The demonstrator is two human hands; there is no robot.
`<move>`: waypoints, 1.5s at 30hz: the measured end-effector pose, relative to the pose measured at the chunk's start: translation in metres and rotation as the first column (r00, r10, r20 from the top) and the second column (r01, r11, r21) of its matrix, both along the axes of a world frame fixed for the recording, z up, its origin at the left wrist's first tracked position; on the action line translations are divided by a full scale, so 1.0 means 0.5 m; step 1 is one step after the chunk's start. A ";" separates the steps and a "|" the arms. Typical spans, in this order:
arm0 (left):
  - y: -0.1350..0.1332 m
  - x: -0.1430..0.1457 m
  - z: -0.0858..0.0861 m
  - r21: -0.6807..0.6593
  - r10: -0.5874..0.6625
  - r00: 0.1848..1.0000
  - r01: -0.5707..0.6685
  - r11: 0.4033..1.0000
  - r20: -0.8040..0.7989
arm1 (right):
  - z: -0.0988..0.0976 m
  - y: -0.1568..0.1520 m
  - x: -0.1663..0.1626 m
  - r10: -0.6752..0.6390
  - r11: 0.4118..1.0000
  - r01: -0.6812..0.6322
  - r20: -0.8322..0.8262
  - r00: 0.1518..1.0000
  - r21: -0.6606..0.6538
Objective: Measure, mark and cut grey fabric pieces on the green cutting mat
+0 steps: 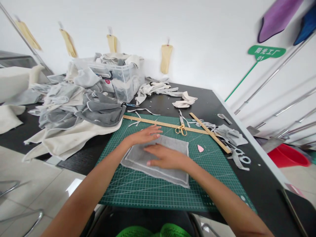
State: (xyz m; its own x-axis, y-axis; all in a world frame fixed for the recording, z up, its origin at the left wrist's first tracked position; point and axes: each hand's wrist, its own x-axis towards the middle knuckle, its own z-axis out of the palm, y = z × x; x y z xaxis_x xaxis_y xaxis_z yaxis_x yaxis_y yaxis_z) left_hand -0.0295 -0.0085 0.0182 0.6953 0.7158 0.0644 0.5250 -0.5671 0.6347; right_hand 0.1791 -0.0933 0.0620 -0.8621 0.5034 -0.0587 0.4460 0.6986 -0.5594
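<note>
A grey fabric piece (170, 171) with pale edges lies flat on a green cutting mat (138, 197); it looks layered, with one edge set inside another. My left hand (145, 134), fingers stretched out, is at the fabric's upper left corner. Over the middle of the cloth is my right hand (163, 156), its fingers spread and holding nothing. Whether either palm presses on the cloth I cannot tell. Gold-handled scissors (181, 130) rest above the fabric. A pink triangular piece of chalk (200, 148) sits to its right.
One wooden ruler (170, 125) crosses the mat's far part; another ruler (209, 133) slants at the right. White-handled scissors (244, 159) lie among grey scraps (230, 135). At the left are a heap of cloth (64, 102) and a clear plastic bin (125, 82). Cream scraps (158, 89) lie behind.
</note>
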 end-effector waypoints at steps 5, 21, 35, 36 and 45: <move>0.008 0.007 -0.038 0.062 -0.004 0.982 0.016 0.998 -0.191 | 0.041 0.058 0.056 -0.193 0.981 0.193 0.042 0.980 -0.004; 0.029 -0.040 0.018 -0.212 0.163 0.866 -0.068 0.975 0.473 | 0.013 -0.050 -0.023 -0.168 0.948 0.051 0.360 0.918 0.313; -0.027 0.045 0.018 -0.389 -0.160 0.921 0.300 0.871 0.354 | 0.019 -0.100 -0.060 -0.260 0.914 0.064 0.457 0.851 0.401; -0.026 0.045 0.014 -0.378 -0.180 0.925 0.307 0.874 0.336 | 0.021 -0.103 -0.062 -0.268 0.912 0.067 0.465 0.844 0.404; -0.020 0.046 0.007 -0.399 0.029 0.913 0.149 0.905 0.407 | -0.015 -0.133 -0.092 -0.342 0.853 0.102 0.402 0.849 0.512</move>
State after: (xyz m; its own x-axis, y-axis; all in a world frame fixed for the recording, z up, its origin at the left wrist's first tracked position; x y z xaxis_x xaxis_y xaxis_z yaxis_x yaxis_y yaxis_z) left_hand -0.0067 -0.0186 0.0219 0.7171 0.6951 0.0504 0.1535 -0.2281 0.9615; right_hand 0.1333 -0.1597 0.0547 -0.6506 0.7476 -0.1332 0.7397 0.6636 0.1117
